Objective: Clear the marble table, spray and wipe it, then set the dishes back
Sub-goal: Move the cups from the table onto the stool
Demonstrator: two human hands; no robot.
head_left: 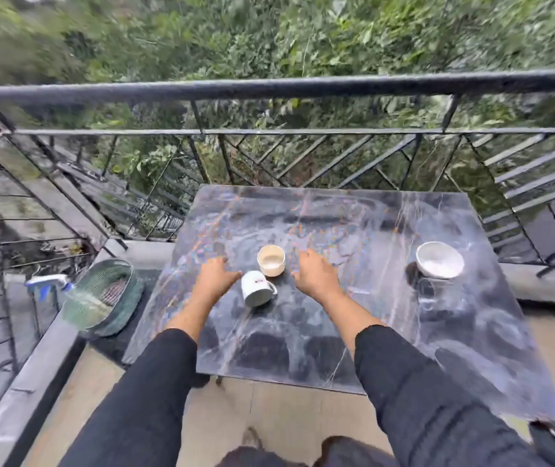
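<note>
Three dishes stand on the dark grey veined marble desk [353, 332]. A white ceramic mug with a handle and a small red mark [256, 288] sits near the middle. A cream-coloured round cup [271, 260] is just behind it, and the two are touching or nearly so. A white round bowl [439, 261] is well apart toward the right edge, above something dark that is too blurred to name. The left hand [217, 276] hovers just left of the mug and the right hand [315, 274] just right of the cup. On both hands the grip is wide, with fingers spread and relaxed, and neither holds anything. Whether the left thumb touches the mug's rim I cannot tell. On the grey ledge [33, 375] to the left lie a green mesh oval basket [107, 274] and a blue-and-white spray bottle [48, 283], both out of reach of the hands. The step in hand looks like handling the dishes, most likely clearing, but the streaky sheen on the marble could equally mean they are being set back. If clearing, the next move calls for closing a hand around the mug or cup, lifting it straight up and carrying it left to the basket without knocking its neighbour.
</note>
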